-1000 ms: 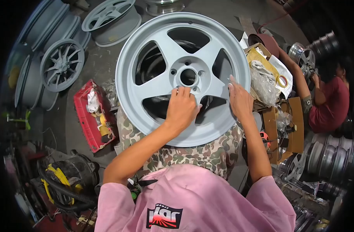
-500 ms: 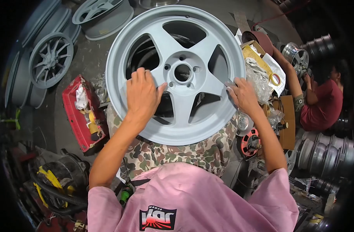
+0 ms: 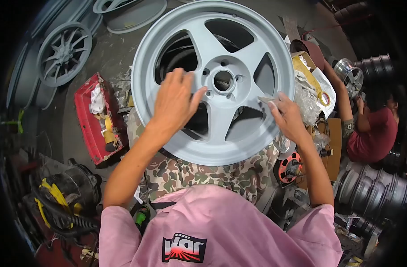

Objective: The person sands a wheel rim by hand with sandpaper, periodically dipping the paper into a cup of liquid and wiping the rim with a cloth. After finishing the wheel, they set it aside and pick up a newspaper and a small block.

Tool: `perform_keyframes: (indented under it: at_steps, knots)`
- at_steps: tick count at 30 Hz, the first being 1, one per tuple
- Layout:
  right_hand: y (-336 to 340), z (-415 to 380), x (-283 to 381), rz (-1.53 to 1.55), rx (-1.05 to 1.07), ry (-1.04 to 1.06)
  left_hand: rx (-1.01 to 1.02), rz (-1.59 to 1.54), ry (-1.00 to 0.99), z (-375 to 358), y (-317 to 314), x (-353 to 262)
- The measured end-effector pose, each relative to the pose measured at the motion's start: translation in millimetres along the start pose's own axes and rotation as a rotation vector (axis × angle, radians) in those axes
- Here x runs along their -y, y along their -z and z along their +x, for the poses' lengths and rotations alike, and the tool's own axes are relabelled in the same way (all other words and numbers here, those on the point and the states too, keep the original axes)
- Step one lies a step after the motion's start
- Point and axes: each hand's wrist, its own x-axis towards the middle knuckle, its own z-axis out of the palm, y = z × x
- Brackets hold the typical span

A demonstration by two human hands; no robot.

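A large grey five-spoke wheel rim [image 3: 219, 127] lies face up over the camouflage-clad lap. My left hand [image 3: 174, 100] rests on the spoke at the left, fingers stretched and thumb apart, just beside the hub. On the right, my right hand [image 3: 289, 113] pinches a small thin grey piece [image 3: 264, 100] that looks like folded sandpaper. It is against the lower right spoke, close to where that meets the rim's barrel. The wheel's centre bore and several bolt holes are uncovered.
A red bin [image 3: 85, 127] with rags and tape rolls stands at the left. Beyond it leans another grey wheel [image 3: 64, 54]. A black vacuum [image 3: 74, 191] sits lower left. Boxes, plastic and a yellow tape roll [image 3: 323, 99] crowd the right, where a co-worker [image 3: 373, 133] crouches near stacked rims [image 3: 374, 184].
The whole view has shifted, so the wheel appears farther right and higher. My right hand has moved slightly inward along the spoke with the thin piece. My left hand stays on its spoke.
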Motion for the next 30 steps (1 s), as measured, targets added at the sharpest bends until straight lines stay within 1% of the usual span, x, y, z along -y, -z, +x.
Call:
perform_keyframes:
  at_steps: [1, 2, 3, 4, 5, 6, 7, 8, 10, 11, 12, 14, 16, 18, 19, 20, 22, 23, 25, 29, 30]
  knots:
    - [-6, 7, 9, -0.002, 0.002, 0.008, -0.029, -0.162, -0.026, 7, -1, -4]
    - [-11, 14, 16, -0.007, -0.019, 0.124, 0.040, -0.330, 0.064, 14, 2, -7]
    - [-16, 18, 21, -0.010, -0.039, 0.237, 0.037, -0.333, 0.072, 23, 2, 1]
    - [-22, 26, 23, -0.133, -0.009, 0.332, -0.133, -0.252, -0.061, 35, -1, 13]
    - [-25, 27, 22, -0.137, 0.000, 0.335, -0.305, -0.168, -0.193, 47, -3, 26]
    - [-27, 29, 22, -0.219, 0.119, 0.323, -0.311, -0.171, -0.182, 58, 6, 36]
    - [-27, 33, 23, -0.302, 0.242, 0.311, -0.430, 0.022, -0.195, 71, 22, 46]
    - [-26, 37, 24, -0.311, 0.257, 0.320, -0.545, 0.221, -0.203, 79, 31, 58]
    - [-23, 46, 26, -0.356, 0.395, 0.337, -0.477, 0.175, -0.038, 88, 22, 84]
    - [-23, 52, 31, -0.366, 0.404, 0.342, -0.427, 0.162, 0.041, 88, 13, 96]
    - [-27, 57, 36, -0.373, 0.407, 0.374, -0.430, 0.158, 0.052, 89, 15, 98]
    - [-39, 66, 41, -0.375, 0.431, 0.402, -0.229, 0.024, 0.147, 88, 16, 99]
    - [-53, 82, 37, -0.659, 0.419, 0.455, -0.228, -0.011, 0.141, 89, 18, 99]
    - [-52, 82, 39, -0.701, 0.465, 0.473, -0.227, -0.046, 0.141, 86, 17, 99]
    - [-50, 84, 42, -0.743, 0.498, 0.492, -0.272, -0.054, 0.125, 85, 17, 97]
    - [-41, 83, 46, -0.745, 0.509, 0.503, -0.317, -0.062, 0.111, 83, 16, 96]
    - [-17, 79, 61, -0.747, 0.643, 0.416, -0.321, -0.100, 0.117, 83, 26, 90]
    - [-18, 79, 61, -0.751, 0.654, 0.417, -0.322, -0.143, 0.106, 82, 28, 87]
    - [-23, 76, 60, -0.617, 0.496, 0.514, -0.330, -0.151, 0.102, 82, 27, 87]
    - [-45, 80, 41, -0.721, 0.495, 0.511, -0.328, -0.128, 0.070, 81, 26, 91]
    - [-40, 77, 48, -0.716, 0.540, 0.463, -0.323, -0.131, 0.075, 79, 25, 91]
